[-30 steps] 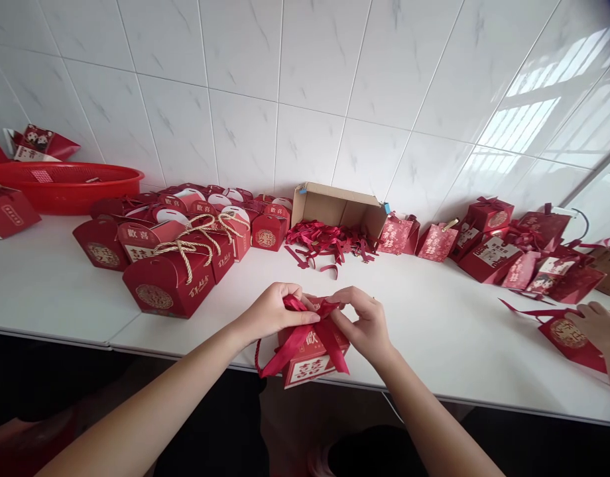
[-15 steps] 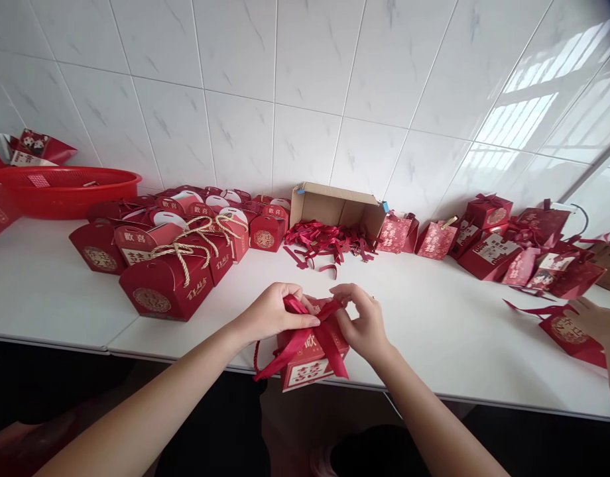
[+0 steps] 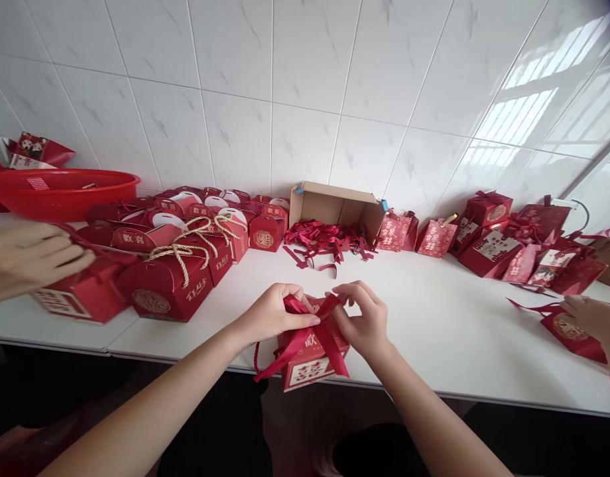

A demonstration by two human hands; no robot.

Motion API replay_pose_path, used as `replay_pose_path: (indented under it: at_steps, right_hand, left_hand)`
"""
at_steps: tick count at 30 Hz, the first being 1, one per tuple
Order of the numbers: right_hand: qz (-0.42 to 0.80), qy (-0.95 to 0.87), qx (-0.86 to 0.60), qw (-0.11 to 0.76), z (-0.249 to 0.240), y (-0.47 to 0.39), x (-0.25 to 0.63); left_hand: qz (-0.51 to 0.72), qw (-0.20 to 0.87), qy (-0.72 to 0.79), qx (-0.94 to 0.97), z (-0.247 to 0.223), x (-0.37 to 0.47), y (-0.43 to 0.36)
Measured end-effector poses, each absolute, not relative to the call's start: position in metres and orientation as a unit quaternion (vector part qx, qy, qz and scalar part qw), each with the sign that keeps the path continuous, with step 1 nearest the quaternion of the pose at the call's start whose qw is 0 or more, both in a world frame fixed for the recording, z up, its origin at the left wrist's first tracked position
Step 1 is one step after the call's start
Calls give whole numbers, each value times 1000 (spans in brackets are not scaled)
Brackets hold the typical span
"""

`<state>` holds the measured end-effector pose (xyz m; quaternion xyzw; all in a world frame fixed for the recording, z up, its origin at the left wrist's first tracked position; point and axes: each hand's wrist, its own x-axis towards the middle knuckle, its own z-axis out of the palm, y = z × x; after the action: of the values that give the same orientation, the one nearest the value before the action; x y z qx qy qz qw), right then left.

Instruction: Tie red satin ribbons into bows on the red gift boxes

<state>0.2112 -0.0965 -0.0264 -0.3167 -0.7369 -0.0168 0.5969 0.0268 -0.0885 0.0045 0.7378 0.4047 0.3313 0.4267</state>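
Note:
A small red gift box (image 3: 307, 371) with white and gold characters stands at the table's front edge, below both hands. Over its top crosses a red ribbon (image 3: 335, 351) whose ends hang down the front. My left hand (image 3: 280, 315) pinches the ribbon between thumb and fingers at the box's upper left. At the upper right, my right hand (image 3: 362, 318) is closed on another part of the ribbon. A thin red cord (image 3: 256, 358) hangs at the box's left side.
Rows of red boxes (image 3: 166, 285) stand at left, near a red basket (image 3: 86, 199). A cardboard box (image 3: 335, 195) spills loose ribbons (image 3: 329, 238). Another person's hand (image 3: 31, 258) holds a box at far left; one more hand (image 3: 593, 318) touches a box at right.
Another person's hand has come in from the left with a red box, beside the rows. My right hand has shifted very slightly; my left hand stays on the ribbon.

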Motion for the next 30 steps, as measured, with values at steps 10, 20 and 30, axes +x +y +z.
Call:
replay_pose_path:
  at_steps: [10, 20, 30]
  right_hand:
    - [-153, -759, -315, 549, -30, -96, 215]
    - [-35, -730, -382, 566, -33, -101, 211]
    - [465, -635, -383, 483, -34, -103, 239]
  left_hand:
    - [327, 433, 396, 741, 2, 27, -90]
    - [334, 441, 401, 731, 3, 26, -94]
    - [438, 458, 382, 673, -7, 10, -101]
